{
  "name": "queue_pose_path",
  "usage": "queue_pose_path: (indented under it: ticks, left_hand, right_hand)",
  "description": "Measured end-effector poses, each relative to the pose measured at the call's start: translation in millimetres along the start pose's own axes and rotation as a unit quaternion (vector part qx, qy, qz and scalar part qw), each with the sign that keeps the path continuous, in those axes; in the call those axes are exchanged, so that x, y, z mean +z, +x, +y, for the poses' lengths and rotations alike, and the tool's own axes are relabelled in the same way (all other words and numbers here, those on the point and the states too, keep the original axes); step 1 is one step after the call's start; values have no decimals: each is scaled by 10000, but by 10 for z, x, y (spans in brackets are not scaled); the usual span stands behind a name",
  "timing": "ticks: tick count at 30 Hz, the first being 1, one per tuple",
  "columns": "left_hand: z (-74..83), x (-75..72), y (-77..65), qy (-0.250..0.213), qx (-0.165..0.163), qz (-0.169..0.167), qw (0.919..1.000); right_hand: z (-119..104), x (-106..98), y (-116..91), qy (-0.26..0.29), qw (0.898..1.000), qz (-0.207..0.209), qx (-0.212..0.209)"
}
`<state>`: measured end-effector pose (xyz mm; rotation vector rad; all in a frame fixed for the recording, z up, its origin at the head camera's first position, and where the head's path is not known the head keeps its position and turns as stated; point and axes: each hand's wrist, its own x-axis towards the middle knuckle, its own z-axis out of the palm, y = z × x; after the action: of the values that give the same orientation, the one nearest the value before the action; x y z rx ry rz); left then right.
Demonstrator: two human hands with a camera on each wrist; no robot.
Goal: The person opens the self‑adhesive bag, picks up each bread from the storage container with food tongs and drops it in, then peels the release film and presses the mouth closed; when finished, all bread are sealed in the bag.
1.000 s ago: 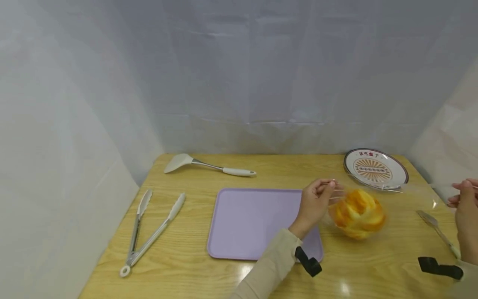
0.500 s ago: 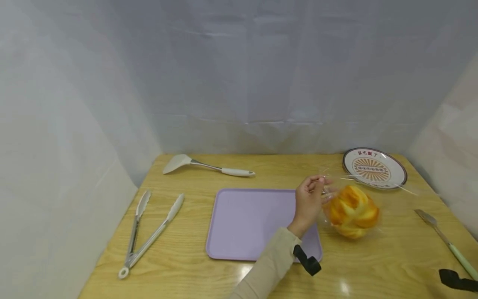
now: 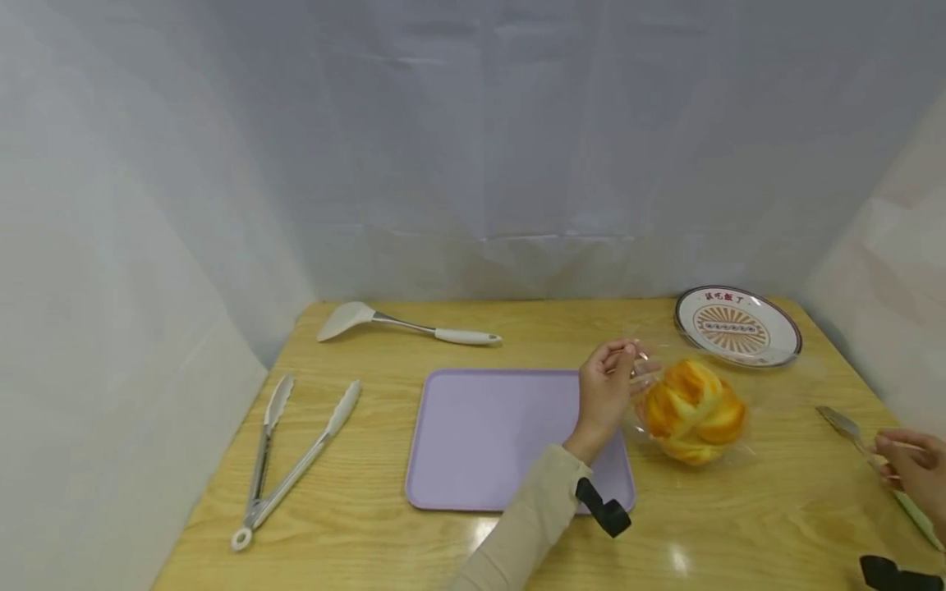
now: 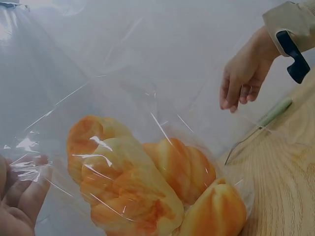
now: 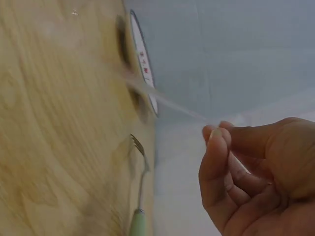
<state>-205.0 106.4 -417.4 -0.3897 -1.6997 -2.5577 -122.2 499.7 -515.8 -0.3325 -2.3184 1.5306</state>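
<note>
A clear plastic bag [image 4: 142, 93] holds golden braided bread [image 3: 693, 412]; the left wrist view shows several rounded bread pieces through the film. My left hand [image 3: 602, 390] pinches the bag's left edge between thumb and fingertips, beside the bread. At the right side of the table, my right hand [image 3: 916, 472] overlaps a fork [image 3: 916, 519] in the head view. Its thumb and index finger pinch a thin, clear strip of plastic film [image 5: 172, 104], which stretches away toward the left in the right wrist view.
A lilac tray [image 3: 473, 443] lies mid-table, partly under my left forearm. Tongs [image 3: 296, 484] stand spread at the left, and a white-headed spatula [image 3: 402, 325] lies at the back. A patterned plate [image 3: 739, 324] sits at the back right, behind the bread.
My right hand went out of the head view, then came back lower, near the fork. My left hand and the bagged bread shifted slightly left.
</note>
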Motion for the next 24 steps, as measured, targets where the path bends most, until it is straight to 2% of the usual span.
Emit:
queue_pose_path:
  ticks: [2, 5, 7, 12, 15, 17, 19, 21, 22, 24]
  left_hand:
    - [-1, 0, 2, 3, -25, -1, 10000]
    - [0, 2, 4, 10, -47, 13, 10000]
    - [3, 4, 3, 3, -42, 15, 10000]
    - [8, 8, 5, -47, -46, 16, 10000]
    - [8, 7, 7, -69, -52, 8, 10000]
    - [10, 8, 8, -91, -50, -2, 9999]
    - [12, 8, 6, -110, -34, -18, 9999]
    - [13, 9, 5, -136, -27, -36, 9999]
    - [15, 9, 5, -154, -28, -50, 9999]
    - [18, 6, 5, -175, -28, -70, 9998]
  right_hand:
    - [-352, 200, -147, -451, 9971, -522, 306]
    - [-664, 420, -227, -1303, 9817, -1223, 655]
    - [-738, 505, -210, -1775, 9708, -1464, 678]
    - [-736, 559, -89, -2123, 9574, -1852, 638]
    - [-738, 585, -41, -1651, 9610, -2056, 839]
    - [-726, 597, -32, -1081, 9694, -2072, 753]
    - [-732, 618, -33, -958, 9745, -1928, 626]
    - [-772, 631, -32, -1295, 9770, -1654, 355]
    - [-792, 642, -31, -1637, 9764, -1389, 240]
    - [-904, 655, -34, -2224, 9681, -1117, 283]
